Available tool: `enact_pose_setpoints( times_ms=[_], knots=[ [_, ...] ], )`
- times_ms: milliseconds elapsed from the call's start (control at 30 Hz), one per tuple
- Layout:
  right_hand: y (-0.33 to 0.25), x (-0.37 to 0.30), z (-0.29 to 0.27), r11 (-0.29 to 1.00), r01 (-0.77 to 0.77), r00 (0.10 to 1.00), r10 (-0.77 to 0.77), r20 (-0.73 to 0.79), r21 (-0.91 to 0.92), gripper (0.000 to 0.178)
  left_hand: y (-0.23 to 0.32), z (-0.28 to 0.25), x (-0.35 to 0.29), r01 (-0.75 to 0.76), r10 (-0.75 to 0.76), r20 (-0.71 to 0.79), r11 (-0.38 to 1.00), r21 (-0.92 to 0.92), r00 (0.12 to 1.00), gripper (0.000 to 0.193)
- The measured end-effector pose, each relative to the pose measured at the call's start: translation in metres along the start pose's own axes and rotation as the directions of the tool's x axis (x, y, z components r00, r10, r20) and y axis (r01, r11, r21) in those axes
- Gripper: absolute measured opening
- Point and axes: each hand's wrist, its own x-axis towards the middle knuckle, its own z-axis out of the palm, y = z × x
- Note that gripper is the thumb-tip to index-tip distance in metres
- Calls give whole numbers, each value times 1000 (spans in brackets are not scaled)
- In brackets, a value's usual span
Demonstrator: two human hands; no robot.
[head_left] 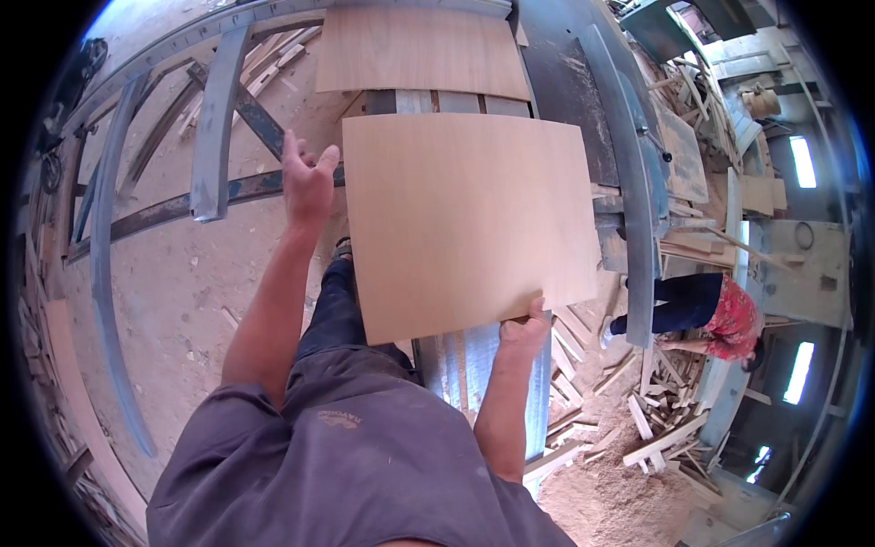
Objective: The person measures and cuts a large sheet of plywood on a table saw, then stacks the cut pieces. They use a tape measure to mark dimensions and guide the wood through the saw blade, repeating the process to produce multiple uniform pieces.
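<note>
A square plywood panel (469,219) with a pale, smooth face is held out before me, over the near end of a saw table (574,100). My right hand (525,332) grips its near edge toward the right corner; the thumb lies on top and the other fingers are hidden beneath. Just beyond the panel's left edge, my left hand (308,182) is raised with thumb and fingers apart, holding nothing. A second plywood sheet (419,50) lies farther off across the table and the metal frame.
A long metal rail (624,182) runs along the table's right side. Metal frame bars (219,128) stand at the left. Wood offcuts (656,428) and sawdust cover the floor at right, where another person in a red patterned top (729,319) bends over.
</note>
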Motion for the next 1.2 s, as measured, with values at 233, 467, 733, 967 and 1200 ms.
enact_pose_setpoints(
  times_ms=[233, 467, 733, 967, 1200],
  knots=[
    [34, 5, 24, 993, -110, 994, 108, -30, -52, 37, -52, 17, 55, 257, -178, 237, 896, -361, 955, 90],
    [52, 15, 33, 978, -94, 992, 109, 69, -188, 39, -68, 24, 86, 218, -162, 185, 913, -344, 969, 91],
    [23, 10, 47, 604, -80, 950, 287, 123, -793, 40, -69, 20, 104, 179, -149, 122, 940, -292, 981, 87],
    [13, 20, 58, 444, -63, 921, 370, 119, -894, 44, -71, 24, 116, 148, -117, 125, 947, -285, 985, 87],
    [15, 13, 67, 301, -10, 956, 283, 79, -954, 49, -75, 24, 123, 8, 4, 58, 979, -205, 998, 91]
  ],
)
